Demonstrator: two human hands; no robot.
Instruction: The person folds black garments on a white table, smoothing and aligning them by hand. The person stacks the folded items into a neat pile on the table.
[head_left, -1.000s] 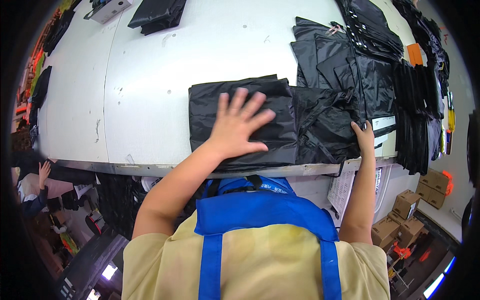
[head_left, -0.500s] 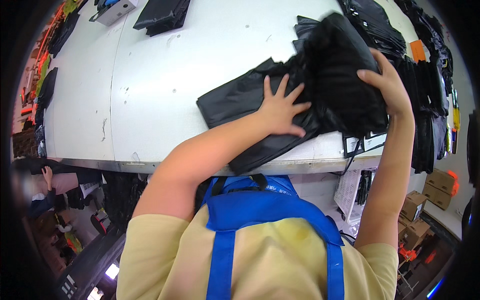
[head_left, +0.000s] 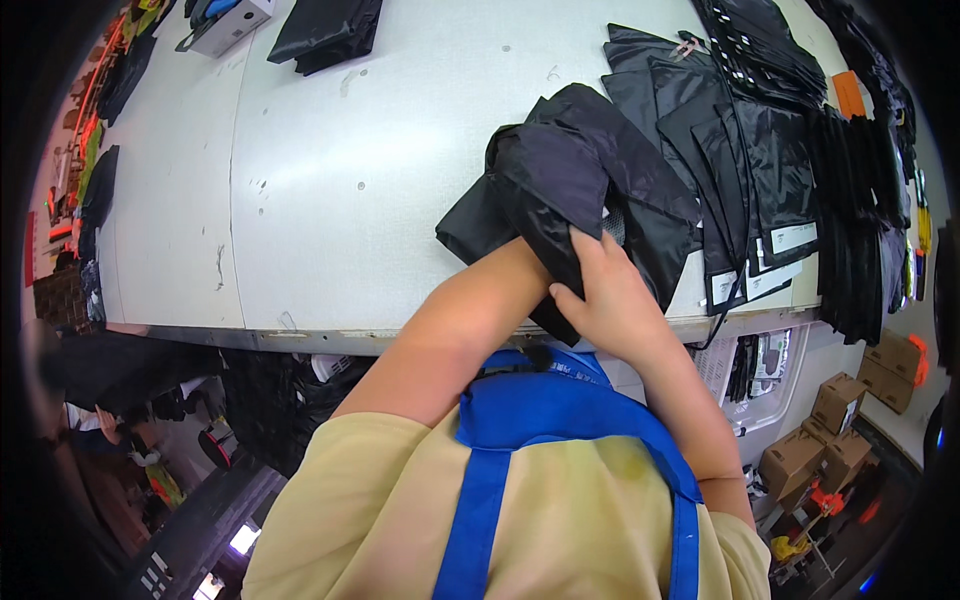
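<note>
A shiny black piece of fabric, bunched and partly folded over, lies near the front edge of the table. My left forearm reaches in beneath a flap of it, so the left hand and its fingers are hidden. On the near right side of the bundle, my right hand grips the fabric's edge, thumb toward me and fingers curled over. A small grey mesh-like patch shows in the opening just beyond those fingers. Whether the piece is a garment or a bag I cannot tell.
Flat black packets with white labels are spread at the right, a dark cord hanging over the edge. Black folded stacks stand farther right. A black folded bundle and a white box lie at the back left of the white table.
My right hand has come left and nearer, from the raised bundle's far side to its near edge. The fabric has dropped and folded over my left hand, which lay spread on top.
</note>
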